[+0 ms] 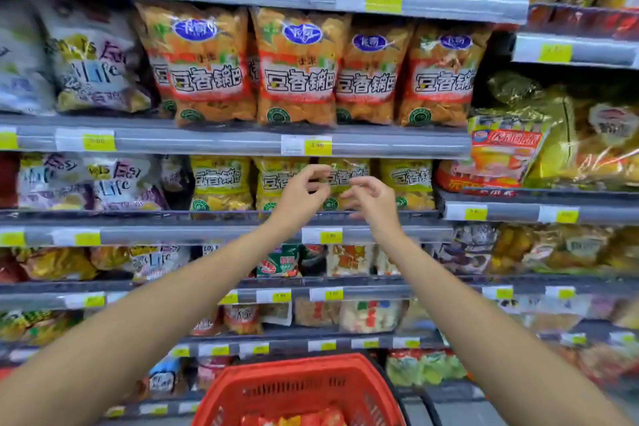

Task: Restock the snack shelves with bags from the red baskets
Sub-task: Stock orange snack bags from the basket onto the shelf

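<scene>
Bags (221, 183) in yellow stand in a row along the front edge of a shelf (173, 235); the left hand (301, 192) and right hand (371, 199) hover just before them, fingers loosely curled, grasping nothing; below, a red basket (297, 387) holds orange-red packs (311, 420).

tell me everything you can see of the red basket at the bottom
The red basket looks like plastic, with a thick rounded rim and rows of narrow slots in its wall. It sits upright at the bottom centre of the view, its near part cut off by the frame. Red and orange snack packets lie inside. A dark curved bar at its right may be a handle. The left hand and right hand are raised above, not touching it.
</scene>
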Motion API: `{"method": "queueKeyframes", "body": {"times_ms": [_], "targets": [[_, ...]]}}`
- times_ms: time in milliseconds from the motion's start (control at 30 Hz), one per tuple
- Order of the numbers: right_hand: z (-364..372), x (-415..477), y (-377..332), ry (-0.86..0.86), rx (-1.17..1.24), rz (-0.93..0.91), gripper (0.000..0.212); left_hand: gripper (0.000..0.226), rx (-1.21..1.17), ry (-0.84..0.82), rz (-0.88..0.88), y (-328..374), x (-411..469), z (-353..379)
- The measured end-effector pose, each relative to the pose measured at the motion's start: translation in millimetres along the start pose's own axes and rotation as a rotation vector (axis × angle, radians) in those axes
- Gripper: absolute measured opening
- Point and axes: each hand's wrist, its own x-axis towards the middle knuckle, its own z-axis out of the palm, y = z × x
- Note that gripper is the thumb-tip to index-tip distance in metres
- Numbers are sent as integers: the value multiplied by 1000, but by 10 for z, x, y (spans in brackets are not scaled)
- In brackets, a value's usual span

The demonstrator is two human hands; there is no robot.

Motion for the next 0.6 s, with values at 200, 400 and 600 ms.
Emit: {"method": "queueKeyframes", "body": {"times_ms": [200,400,600], "targets": [[113,-454,1021,-62,-71,285,13,30,106,-132,-356,-889,-572,243],[136,-981,1958,-141,-181,577,22,34,206,-232,-714,-1731,-1281,294],[169,-1527,2908,-205,-337,816,27,46,239,-297,-987,-2502,-1989,356]]}}
